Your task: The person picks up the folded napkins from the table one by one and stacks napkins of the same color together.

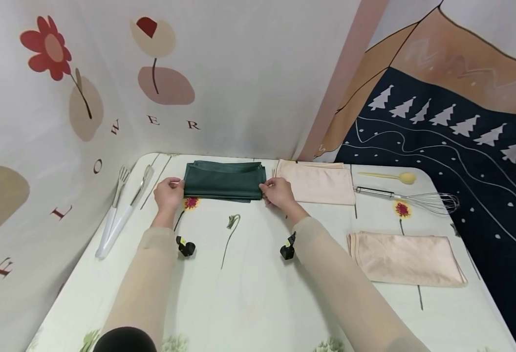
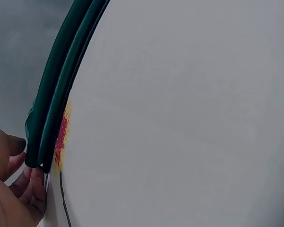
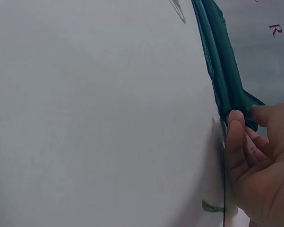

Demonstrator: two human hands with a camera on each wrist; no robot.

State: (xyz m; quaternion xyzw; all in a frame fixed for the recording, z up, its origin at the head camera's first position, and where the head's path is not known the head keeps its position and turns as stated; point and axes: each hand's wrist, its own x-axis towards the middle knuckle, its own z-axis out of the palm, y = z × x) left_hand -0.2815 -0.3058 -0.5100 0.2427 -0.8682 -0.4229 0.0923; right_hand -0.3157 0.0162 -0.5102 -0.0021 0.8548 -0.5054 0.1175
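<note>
So the folded green cloth (image 1: 224, 180) sat near the far edge of the white table (image 1: 249, 298), a bit left of centre, with a hand at each end of it. The left hand (image 1: 169, 196) was pinching the near-left corner, thumb on the upper side and the other fingers curled underneath. Pretty much the same deal with the right hand (image 1: 279, 193), which had the near-right corner pinched between thumb and fingers. Couldn't really tell if the middle of the cloth was resting on the table or slightly up off it.

Just right of that was a folded pink cloth (image 1: 317, 183), really close to the right hand. A whisk (image 1: 409, 199) lay just beyond its right side, handle end toward it, with a yellow spoon (image 1: 406, 178) a little farther back. Another pink one, call it the second pink cloth (image 1: 409, 259), was folded nearer the front right, well apart from both hands. Over on the left side lay a white-handled fork (image 1: 116, 198) and another white-handled utensil (image 1: 123, 222), side by side at an angle; couldn't make out what the second one was.
</note>
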